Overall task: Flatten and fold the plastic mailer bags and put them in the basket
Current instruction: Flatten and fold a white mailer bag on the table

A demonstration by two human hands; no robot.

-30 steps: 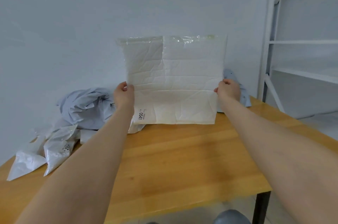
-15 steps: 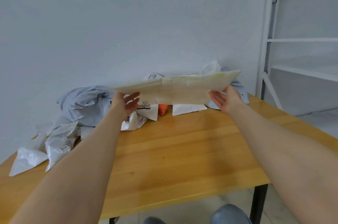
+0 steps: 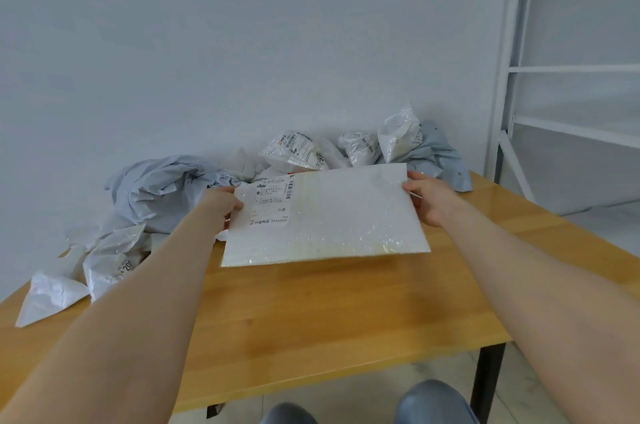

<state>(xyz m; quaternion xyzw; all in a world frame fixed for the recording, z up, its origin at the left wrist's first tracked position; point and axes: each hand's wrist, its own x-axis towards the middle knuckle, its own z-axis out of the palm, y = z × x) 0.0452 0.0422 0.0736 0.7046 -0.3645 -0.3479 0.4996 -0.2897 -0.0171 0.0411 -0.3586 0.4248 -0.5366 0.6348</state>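
A flat white bubble mailer (image 3: 329,219) with a shipping label near its left end hovers just above the wooden table (image 3: 311,319), tilted with its label side up. My left hand (image 3: 221,203) grips its left edge and my right hand (image 3: 427,198) grips its right edge near the far corner. No basket is in view.
Crumpled grey and white mailer bags (image 3: 162,191) pile up at the back left, with more white ones (image 3: 97,267) near the left edge. Further bags (image 3: 381,146) lie against the wall at the back right. A white metal shelf frame (image 3: 519,77) stands to the right of the table.
The mailer was held upright facing me, then tipped flat. Now it is turned over, label side up, and lowered close to the table. Both hands came down with it.
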